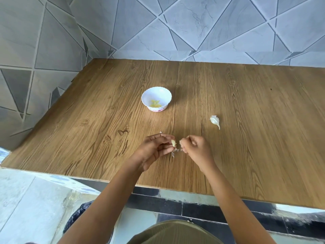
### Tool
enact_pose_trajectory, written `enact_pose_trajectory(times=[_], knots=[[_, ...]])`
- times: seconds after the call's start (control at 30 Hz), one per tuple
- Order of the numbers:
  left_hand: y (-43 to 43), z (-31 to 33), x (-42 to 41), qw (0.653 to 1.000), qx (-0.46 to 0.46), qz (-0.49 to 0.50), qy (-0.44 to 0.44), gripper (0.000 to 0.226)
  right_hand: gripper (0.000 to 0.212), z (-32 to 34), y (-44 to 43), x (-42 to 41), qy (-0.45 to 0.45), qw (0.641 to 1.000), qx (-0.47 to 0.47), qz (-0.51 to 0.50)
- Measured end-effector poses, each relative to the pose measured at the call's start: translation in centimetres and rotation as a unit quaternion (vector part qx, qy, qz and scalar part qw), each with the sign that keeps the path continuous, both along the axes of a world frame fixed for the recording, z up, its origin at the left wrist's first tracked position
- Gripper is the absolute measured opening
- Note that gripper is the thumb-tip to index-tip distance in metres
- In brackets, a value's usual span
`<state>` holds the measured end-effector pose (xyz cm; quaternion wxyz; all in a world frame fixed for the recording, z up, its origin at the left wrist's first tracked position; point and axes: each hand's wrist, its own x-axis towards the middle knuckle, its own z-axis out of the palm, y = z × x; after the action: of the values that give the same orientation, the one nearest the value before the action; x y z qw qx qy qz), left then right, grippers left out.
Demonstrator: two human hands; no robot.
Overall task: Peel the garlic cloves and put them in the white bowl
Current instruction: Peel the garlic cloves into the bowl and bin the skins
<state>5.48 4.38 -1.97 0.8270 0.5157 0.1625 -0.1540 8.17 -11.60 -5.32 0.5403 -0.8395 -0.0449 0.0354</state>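
My left hand [154, 148] pinches a pale garlic clove [173, 143] over the wooden table [88, 120]. Close beside it, my right hand [195, 147] has its fingers curled and pinches a scrap of skin [180, 142] pulled off the clove. Loose bits of papery skin [175, 151] lie on the table under the hands. The white bowl [156, 98] stands beyond the hands, slightly to the left, with several peeled yellowish cloves [155, 103] inside. One unpeeled clove [215, 121] lies on the table to the right of the bowl.
Grey tiled walls [158, 29] close off the table at the back and on the left. The table's front edge [175, 188] runs just below my forearms. A dark bag [79, 215] sits on the floor at the lower left.
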Motion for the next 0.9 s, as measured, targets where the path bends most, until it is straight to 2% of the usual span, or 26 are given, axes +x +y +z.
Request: enact_pose_trajectory(times=[0.07, 0.1, 0.13, 0.17, 0.2, 0.27, 0.4, 0.47, 0.57, 0.7, 0.8, 0.9], knots=[[0.1, -0.1, 0.1, 1.000, 0.007, 0.002, 0.000, 0.017, 0.028, -0.6, -0.1, 0.0, -0.084, 0.992, -0.096, 0.003], [0.1, -0.1, 0.1, 1.000, 0.014, 0.002, -0.002, 0.018, 0.021, -0.7, -0.2, -0.1, -0.109, 0.987, -0.119, 0.010], [0.2, -0.1, 0.2, 1.000, 0.024, 0.003, -0.003, 0.019, 0.008, -0.7, -0.2, -0.2, -0.127, 0.984, -0.122, 0.020], [0.2, -0.2, 0.3, 0.999, 0.035, 0.006, -0.004, 0.019, 0.007, -0.6, -0.1, -0.3, -0.140, 0.982, -0.122, 0.026], [0.1, -0.2, 0.3, 0.999, 0.046, 0.010, -0.004, 0.019, 0.018, -0.7, 0.0, -0.4, -0.151, 0.981, -0.117, 0.028], [0.0, -0.2, 0.4, 0.998, 0.060, 0.019, -0.004, 0.021, 0.026, -0.7, 0.1, -0.5, -0.161, 0.981, -0.108, 0.027], [-0.2, -0.2, 0.3, 0.997, 0.078, 0.028, -0.006, 0.021, 0.017, -0.5, 0.3, -0.6, -0.161, 0.982, -0.095, 0.022], [-0.3, -0.2, 0.3, 0.996, 0.087, 0.032, -0.007, 0.020, 0.019, -0.6, 0.3, -0.7, -0.171, 0.982, -0.074, 0.012], [-0.4, -0.1, 0.2, 0.995, 0.095, 0.039, -0.008, 0.021, 0.031, -0.6, 0.4, -0.7, -0.157, 0.986, -0.045, 0.019], [-0.4, 0.0, 0.1, 0.993, 0.105, 0.039, -0.023, 0.019, 0.010, -0.5, 0.6, -0.7, -0.133, 0.990, -0.019, 0.035], [-0.5, 0.0, -0.1, 0.991, 0.126, 0.036, -0.038, 0.015, 0.015, -0.1, 0.7, -0.8, -0.083, 0.995, 0.010, 0.060], [-0.4, 0.1, -0.3, 0.989, 0.142, 0.023, -0.044, 0.011, 0.005, 0.3, 0.6, -0.7, -0.046, 0.996, 0.045, 0.066]])
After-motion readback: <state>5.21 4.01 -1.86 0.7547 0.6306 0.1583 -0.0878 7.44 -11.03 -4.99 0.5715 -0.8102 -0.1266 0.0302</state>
